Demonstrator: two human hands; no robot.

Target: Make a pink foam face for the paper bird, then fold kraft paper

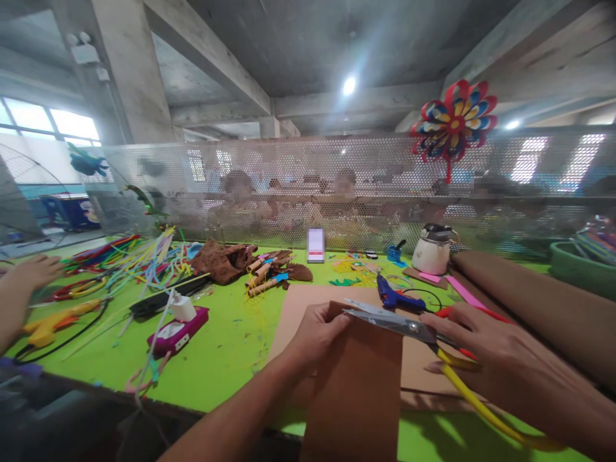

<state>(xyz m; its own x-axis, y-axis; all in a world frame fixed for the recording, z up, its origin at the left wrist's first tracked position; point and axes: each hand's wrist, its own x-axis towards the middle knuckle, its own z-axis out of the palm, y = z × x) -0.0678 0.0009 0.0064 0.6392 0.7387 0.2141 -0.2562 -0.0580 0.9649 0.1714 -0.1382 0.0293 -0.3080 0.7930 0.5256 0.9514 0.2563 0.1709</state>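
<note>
A long brown strip of card or foam sheet (pixel 359 385) hangs down over the table's front edge. My left hand (pixel 315 330) pinches its upper left corner between thumb and fingers. Closed around the handles of a pair of scissors (pixel 409 326) is my right hand (pixel 486 337); one handle looks red, the other yellow. The blades lie across the top of the brown strip and point left, with their tips close to my left thumb. Under the strip lies a larger light-brown sheet (pixel 296 308). Just behind the scissors rests a blue glue gun (pixel 399 298).
Another person's hand (pixel 36 273) reaches in at the left, near a yellow glue gun (pixel 60 324). A purple power strip (pixel 178 330), brown cloth (pixel 224 262), a phone (pixel 316 245), a white kettle (pixel 432 250) and a brown roll (pixel 539 305) stand around. Behind is a perforated screen (pixel 269 160).
</note>
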